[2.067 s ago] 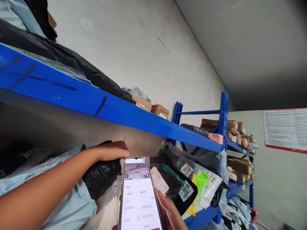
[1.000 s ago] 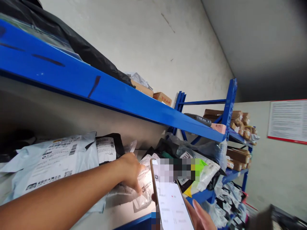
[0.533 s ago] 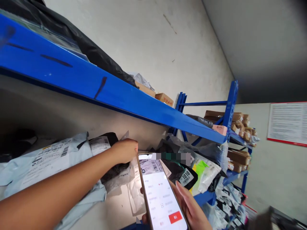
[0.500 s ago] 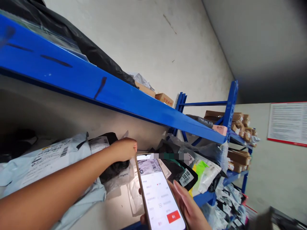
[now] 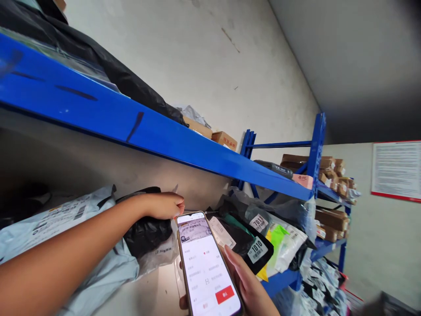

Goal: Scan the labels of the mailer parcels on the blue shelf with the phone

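Observation:
My right hand [image 5: 245, 281] holds a smartphone [image 5: 210, 274] upright and tilted, its thumb along the right edge and fingertips round the left. A camera picture fills the top of its screen, with a red button near the bottom. Reaching in from the left, my left hand [image 5: 166, 205] is closed by the phone's top edge. Its curled fingers appear to pinch a clear plastic bag [image 5: 161, 254], though the contact is partly hidden. Under that wrist lies a black plastic parcel [image 5: 146, 235]. A large pale grey parcel [image 5: 82, 210] with a label is behind my left forearm.
A blue shelf beam [image 5: 158, 145] crosses just above my hands. Right of the phone lie a black parcel tagged 1010 [image 5: 258, 249] and a white and neon-green parcel [image 5: 279, 239]. Farther right, blue racks hold brown cartons [image 5: 332, 217] and bagged parcels [image 5: 324, 281].
The phone and my right hand have shifted slightly left. My left hand has moved a little left, its fingers still closed. The picture on the phone screen has changed, and a 7011 tag now shows.

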Demonstrator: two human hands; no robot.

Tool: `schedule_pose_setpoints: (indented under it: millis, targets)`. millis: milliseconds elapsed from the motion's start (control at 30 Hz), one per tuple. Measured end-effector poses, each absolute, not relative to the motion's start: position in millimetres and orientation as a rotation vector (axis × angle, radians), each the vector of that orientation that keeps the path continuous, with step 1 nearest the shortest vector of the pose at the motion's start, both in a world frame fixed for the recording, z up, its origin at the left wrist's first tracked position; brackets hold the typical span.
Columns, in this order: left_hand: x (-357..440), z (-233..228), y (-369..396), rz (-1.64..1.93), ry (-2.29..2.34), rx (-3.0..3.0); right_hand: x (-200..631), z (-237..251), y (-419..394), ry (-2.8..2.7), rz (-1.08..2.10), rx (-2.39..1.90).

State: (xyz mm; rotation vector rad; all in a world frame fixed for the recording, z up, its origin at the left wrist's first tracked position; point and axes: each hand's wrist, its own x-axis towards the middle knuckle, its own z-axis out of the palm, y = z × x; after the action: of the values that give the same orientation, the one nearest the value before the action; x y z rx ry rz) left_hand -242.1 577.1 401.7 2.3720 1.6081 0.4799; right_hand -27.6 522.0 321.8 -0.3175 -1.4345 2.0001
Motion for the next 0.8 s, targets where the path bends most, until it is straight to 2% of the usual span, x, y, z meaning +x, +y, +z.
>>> schedule_pose_setpoints:
  millis: [500,800]
  targets:
    - [-244,400,579,0.510,1.528,2.331,-27,322,521,-1.338,1.978,-0.377]
    - [-248,402,576,0.507,1.588,2.359,-28,340,512,-1.445,2.034,-0.349]
